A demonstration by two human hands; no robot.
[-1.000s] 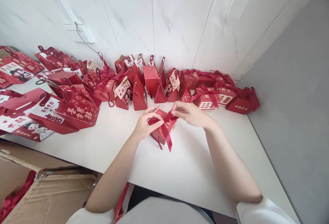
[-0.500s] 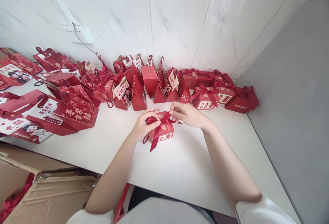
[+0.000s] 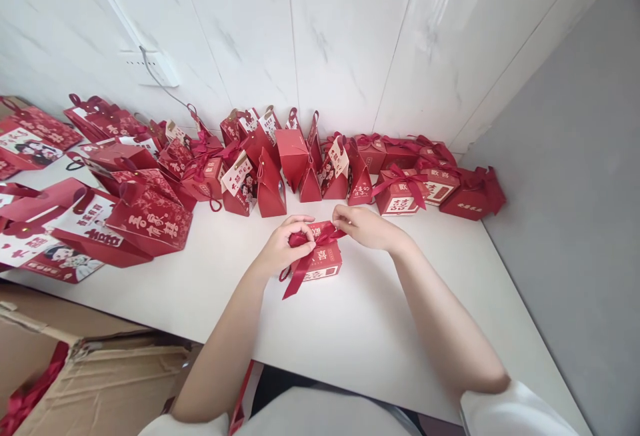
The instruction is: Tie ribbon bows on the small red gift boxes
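Observation:
A small red gift box [image 3: 323, 262] with a white label stands on the white table [image 3: 360, 329] in front of me. A dark red ribbon [image 3: 300, 271] is tied over its top, and one tail hangs down its front left. My left hand [image 3: 283, 243] is curled over the box's top left, fingers pinching a ribbon loop. My right hand [image 3: 363, 226] pinches the ribbon at the box's top right corner. Both hands touch the bow.
A long row of red gift boxes and bags [image 3: 295, 156] lines the tiled wall behind. Larger red bags [image 3: 150, 219] lie at the left. An open cardboard carton [image 3: 90, 376] sits below the table's near left edge. A grey wall runs along the right.
The box has turned so its labelled face points toward me, and it has settled flat on the table. The ribbon tail swung from right of centre to the front left. Both hands closed in on the bow.

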